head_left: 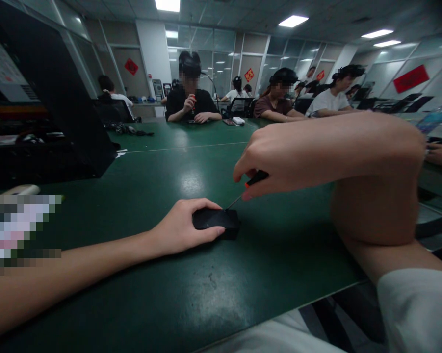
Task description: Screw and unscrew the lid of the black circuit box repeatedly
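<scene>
A black box-like object [215,220] lies on the green table [132,299], near the middle of the view. My left hand [187,225] grips it from the left, thumb along the near side and fingers on the far side. In my right hand [259,164] is a screwdriver [257,178] with a black and red handle, closed in the fingers. Its thin shaft slants down to the left, and the tip meets the top of the black object near its far edge. Part of the handle is hidden by the fingers.
A large black frame or case [59,88] stands at the left, beside a blurred-out item. Across the table a person in black [206,103] holds something red; other people sit further right. Dark cables [128,129] and a small white object [238,120] lie on the far side.
</scene>
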`<state>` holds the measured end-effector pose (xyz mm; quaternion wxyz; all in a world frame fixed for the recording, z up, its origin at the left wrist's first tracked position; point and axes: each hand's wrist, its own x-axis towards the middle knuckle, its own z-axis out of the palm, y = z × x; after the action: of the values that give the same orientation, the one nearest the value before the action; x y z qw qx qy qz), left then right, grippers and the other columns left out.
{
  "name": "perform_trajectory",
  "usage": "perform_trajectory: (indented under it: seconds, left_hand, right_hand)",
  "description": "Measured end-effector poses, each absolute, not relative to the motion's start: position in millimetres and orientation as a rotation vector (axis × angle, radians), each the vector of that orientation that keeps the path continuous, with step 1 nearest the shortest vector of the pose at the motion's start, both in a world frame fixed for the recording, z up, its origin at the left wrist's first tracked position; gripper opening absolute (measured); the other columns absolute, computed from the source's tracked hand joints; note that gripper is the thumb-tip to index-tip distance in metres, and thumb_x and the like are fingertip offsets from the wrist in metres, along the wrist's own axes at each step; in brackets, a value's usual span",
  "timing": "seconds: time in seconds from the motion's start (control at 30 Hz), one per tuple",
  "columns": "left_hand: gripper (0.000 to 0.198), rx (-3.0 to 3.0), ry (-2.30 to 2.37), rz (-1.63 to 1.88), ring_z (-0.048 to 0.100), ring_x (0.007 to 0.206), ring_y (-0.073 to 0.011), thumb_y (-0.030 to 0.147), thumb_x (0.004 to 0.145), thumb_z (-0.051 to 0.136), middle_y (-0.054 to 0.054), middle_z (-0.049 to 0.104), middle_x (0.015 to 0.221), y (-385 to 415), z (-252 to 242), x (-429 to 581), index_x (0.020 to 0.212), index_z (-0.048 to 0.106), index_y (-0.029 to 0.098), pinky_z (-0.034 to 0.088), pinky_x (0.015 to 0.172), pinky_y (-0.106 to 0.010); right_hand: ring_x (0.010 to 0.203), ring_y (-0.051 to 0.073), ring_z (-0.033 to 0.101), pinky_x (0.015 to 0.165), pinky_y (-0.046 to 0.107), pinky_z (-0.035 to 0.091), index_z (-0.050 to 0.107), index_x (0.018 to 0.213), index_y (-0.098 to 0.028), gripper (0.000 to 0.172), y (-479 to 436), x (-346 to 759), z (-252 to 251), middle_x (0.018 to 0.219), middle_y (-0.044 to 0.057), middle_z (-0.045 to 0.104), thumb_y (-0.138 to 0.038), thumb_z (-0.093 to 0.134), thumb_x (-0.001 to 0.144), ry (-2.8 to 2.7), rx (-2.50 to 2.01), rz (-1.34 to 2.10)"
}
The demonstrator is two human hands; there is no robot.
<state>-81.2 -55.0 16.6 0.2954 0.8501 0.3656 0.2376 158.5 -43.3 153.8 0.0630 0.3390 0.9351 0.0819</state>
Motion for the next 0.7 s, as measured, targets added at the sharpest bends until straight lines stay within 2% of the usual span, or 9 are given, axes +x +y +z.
perform_trajectory:
  seconds: [0.1, 0.27, 0.37, 0.57, 0.7]
  left_hand:
    - [0.036, 2.285, 0.969, 0.646, 0.07, 0.09, -0.0223, 0.04, 0.082, 0.074, -0.003, 0.075, 0.104, -55.1, 16.4, -81.6, 0.112, 0.072, 0.02, 0.052, 0.079, -0.031]
    - [0.036, 2.295, 0.964, 0.657, 0.07, 0.088, -0.0214, 0.039, 0.082, 0.074, -0.003, 0.075, 0.102, -55.8, 16.8, -81.9, 0.112, 0.072, 0.019, 0.053, 0.079, -0.031]
    - [0.036, 2.296, 0.962, 0.66, 0.07, 0.087, -0.0211, 0.04, 0.082, 0.074, -0.003, 0.075, 0.101, -56.2, 16.8, -82.0, 0.111, 0.072, 0.019, 0.053, 0.079, -0.03]
    - [0.036, 2.293, 0.967, 0.654, 0.07, 0.089, -0.0221, 0.039, 0.082, 0.074, -0.003, 0.076, 0.103, -56.6, 17.0, -81.5, 0.112, 0.072, 0.019, 0.053, 0.079, -0.031]
    - [0.036, 2.296, 0.966, 0.66, 0.07, 0.089, -0.0224, 0.04, 0.082, 0.074, -0.004, 0.076, 0.103, -56.7, 17.2, -81.4, 0.112, 0.072, 0.019, 0.053, 0.082, -0.032]
  right_hand:
    - [0.074, 0.015, 0.061, 0.076, 0.032, 0.037, 0.076, 0.105, -0.021, 0.037, -46.8, 156.8, 155.5, 0.083, 0.002, 0.073, -0.05, 0.056, 0.096, 2.816, 0.953, 0.275]
    - [0.076, 0.018, 0.062, 0.073, 0.032, 0.036, 0.076, 0.104, -0.025, 0.022, -48.7, 152.9, 159.2, 0.083, 0.001, 0.073, -0.038, 0.063, 0.091, 2.808, 0.846, 0.324]
    - [0.075, 0.018, 0.062, 0.07, 0.031, 0.035, 0.075, 0.108, -0.025, 0.023, -51.5, 151.7, 159.0, 0.087, 0.001, 0.073, -0.036, 0.063, 0.09, 2.795, 0.818, 0.337]
    - [0.065, 0.018, 0.06, 0.066, 0.032, 0.035, 0.076, 0.106, -0.025, 0.036, -51.6, 149.7, 156.4, 0.082, 0.002, 0.072, -0.049, 0.051, 0.096, 2.741, 0.938, 0.369]
    - [0.065, 0.017, 0.058, 0.067, 0.031, 0.034, 0.075, 0.104, -0.026, 0.031, -48.1, 149.0, 157.9, 0.081, 0.001, 0.072, -0.044, 0.051, 0.096, 2.733, 0.901, 0.367]
